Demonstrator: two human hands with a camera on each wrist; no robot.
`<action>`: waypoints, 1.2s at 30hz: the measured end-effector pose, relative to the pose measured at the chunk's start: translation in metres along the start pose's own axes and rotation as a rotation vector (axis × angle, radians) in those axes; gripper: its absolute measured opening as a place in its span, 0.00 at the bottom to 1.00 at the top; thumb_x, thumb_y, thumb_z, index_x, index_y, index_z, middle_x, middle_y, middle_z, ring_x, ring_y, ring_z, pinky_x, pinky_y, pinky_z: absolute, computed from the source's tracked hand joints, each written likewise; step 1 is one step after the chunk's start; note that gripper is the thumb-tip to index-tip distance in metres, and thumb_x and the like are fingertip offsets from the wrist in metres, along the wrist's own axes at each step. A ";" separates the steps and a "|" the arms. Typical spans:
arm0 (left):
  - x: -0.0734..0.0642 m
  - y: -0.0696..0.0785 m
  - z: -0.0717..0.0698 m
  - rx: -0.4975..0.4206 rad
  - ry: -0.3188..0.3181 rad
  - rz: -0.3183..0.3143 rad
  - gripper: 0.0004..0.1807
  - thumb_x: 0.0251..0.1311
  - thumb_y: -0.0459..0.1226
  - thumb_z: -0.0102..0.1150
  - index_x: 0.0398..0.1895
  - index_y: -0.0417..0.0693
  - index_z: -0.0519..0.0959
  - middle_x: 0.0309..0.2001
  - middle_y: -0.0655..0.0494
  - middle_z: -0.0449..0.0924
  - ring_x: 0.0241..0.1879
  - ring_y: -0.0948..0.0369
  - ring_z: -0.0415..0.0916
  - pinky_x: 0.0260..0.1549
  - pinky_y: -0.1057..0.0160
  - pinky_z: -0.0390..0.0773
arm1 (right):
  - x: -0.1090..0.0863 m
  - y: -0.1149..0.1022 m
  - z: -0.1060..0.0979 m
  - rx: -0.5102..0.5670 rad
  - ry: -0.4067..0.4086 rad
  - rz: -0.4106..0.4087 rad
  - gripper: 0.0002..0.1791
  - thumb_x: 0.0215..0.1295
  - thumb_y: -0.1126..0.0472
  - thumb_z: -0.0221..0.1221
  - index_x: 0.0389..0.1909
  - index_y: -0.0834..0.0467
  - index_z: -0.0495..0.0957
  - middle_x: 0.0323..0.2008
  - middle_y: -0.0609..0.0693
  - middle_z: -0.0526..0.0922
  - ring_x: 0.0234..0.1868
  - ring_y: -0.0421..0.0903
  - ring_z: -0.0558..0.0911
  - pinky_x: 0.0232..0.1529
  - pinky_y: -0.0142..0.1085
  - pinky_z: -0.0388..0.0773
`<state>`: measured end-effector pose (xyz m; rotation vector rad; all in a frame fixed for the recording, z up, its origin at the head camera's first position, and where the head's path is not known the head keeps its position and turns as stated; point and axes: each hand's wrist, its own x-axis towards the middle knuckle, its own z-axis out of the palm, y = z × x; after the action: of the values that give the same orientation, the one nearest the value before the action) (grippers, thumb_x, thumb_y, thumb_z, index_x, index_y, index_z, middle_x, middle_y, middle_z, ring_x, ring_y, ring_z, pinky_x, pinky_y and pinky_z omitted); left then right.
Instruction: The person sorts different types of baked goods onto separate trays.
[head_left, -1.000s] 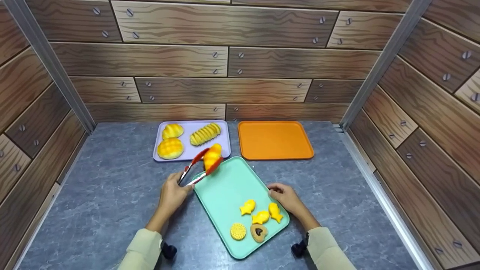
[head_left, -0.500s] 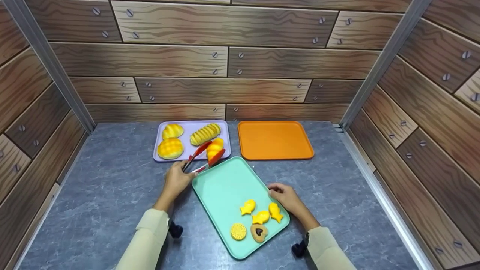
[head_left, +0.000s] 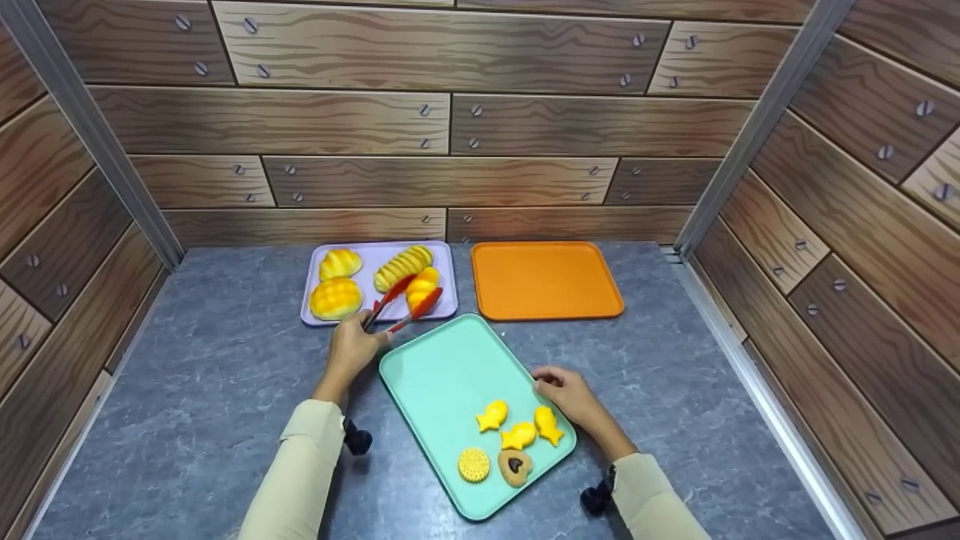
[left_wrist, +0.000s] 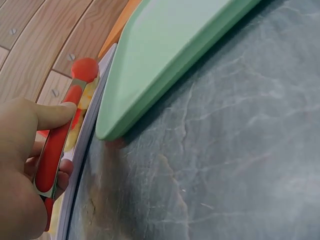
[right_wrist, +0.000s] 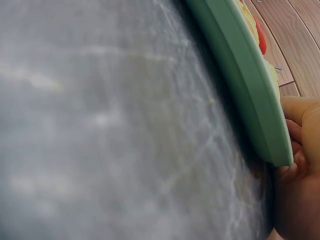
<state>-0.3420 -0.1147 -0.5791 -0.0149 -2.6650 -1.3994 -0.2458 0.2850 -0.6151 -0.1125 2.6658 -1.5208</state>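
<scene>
My left hand (head_left: 352, 351) grips a pair of red-tipped tongs (head_left: 426, 301) at the near edge of the lilac tray (head_left: 309, 294). The tong tips lie on either side of a golden bread roll (head_left: 421, 285) over that tray; whether they still squeeze it, I cannot tell. In the left wrist view the thumb presses along the red tong handle (left_wrist: 54, 155). My right hand (head_left: 574, 397) holds the right rim of the mint green tray (head_left: 442, 375), thumb at the edge. On it lie several yellow fish-shaped pieces (head_left: 519, 435), a round yellow biscuit (head_left: 473, 465) and a heart cookie (head_left: 514, 466).
Two golden buns (head_left: 336, 298) and a ridged loaf (head_left: 403, 268) share the lilac tray. To its right lies an orange tray (head_left: 547, 281). Wood-patterned walls (head_left: 337, 124) enclose the grey marbled tabletop (head_left: 210, 375) at the back and sides.
The left hand with the tongs has moved forward, carrying the bread roll from the lilac tray's near edge to beside the ridged loaf. The right hand keeps its place.
</scene>
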 end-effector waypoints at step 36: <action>-0.021 0.019 -0.017 -0.010 -0.009 0.049 0.42 0.49 0.35 0.77 0.68 0.32 0.71 0.66 0.34 0.71 0.67 0.41 0.68 0.70 0.44 0.64 | 0.000 -0.002 0.001 -0.003 -0.005 0.005 0.14 0.70 0.57 0.61 0.52 0.56 0.84 0.41 0.50 0.83 0.38 0.44 0.77 0.43 0.37 0.74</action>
<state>-0.3176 -0.1167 -0.5571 -0.0875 -2.6457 -1.4009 -0.2458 0.2835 -0.6139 -0.1090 2.6629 -1.5124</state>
